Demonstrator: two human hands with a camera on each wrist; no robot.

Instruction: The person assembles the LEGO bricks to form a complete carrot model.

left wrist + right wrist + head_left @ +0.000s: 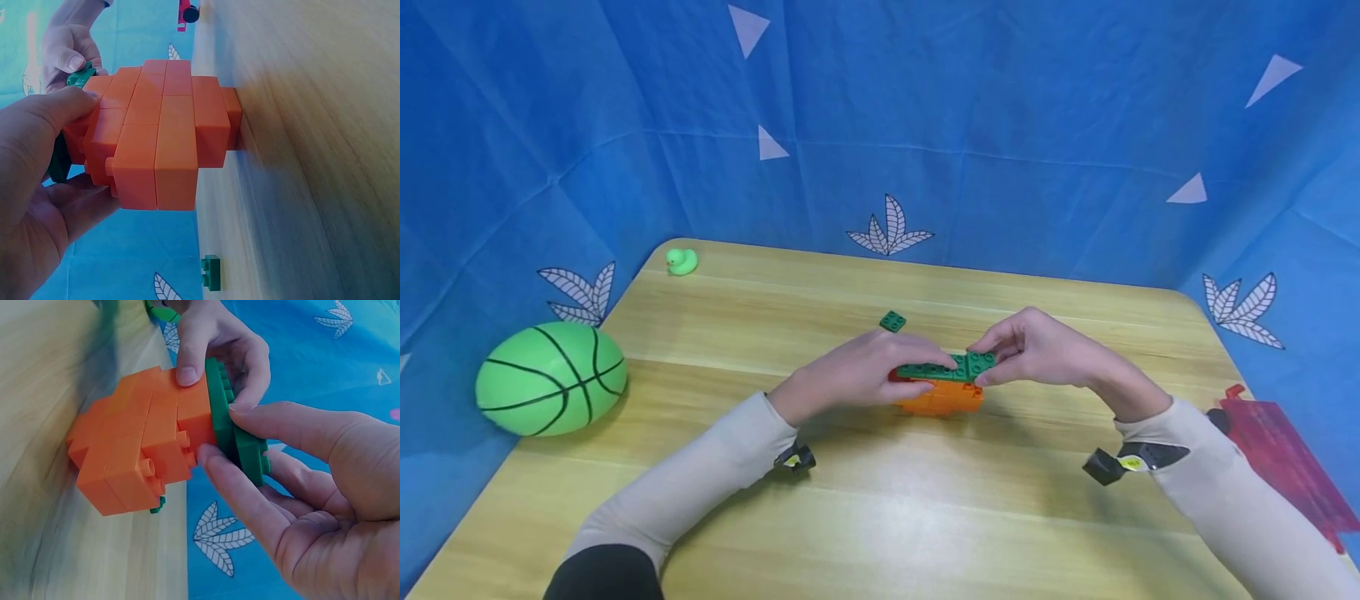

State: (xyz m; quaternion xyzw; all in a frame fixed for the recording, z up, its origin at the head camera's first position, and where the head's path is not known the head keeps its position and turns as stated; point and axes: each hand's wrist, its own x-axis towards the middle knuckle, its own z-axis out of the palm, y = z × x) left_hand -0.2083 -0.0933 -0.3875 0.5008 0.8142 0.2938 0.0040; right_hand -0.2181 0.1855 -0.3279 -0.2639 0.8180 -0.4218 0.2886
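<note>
An orange toy-brick build [938, 402] stands on the table, stepped in at its lower part, with a row of green bricks [219, 406] along its top. My left hand [876, 367] grips the build from the left, thumb on the near orange side and fingers over the green row. From the right, my right hand [1052, 354] pinches a green brick [252, 456] between thumb and fingers. That brick sits at the right end of the green row, close against it, and reaches past the orange side. Orange studs show below it in the right wrist view.
Behind the build lies a loose green brick [892, 321]. A green ball [552, 379] with black lines rests at the left table edge, and a green rubber duck [682, 262] at the far left corner. A red object [1285, 458] lies at the right edge. Blue cloth [880, 108] hangs around the table.
</note>
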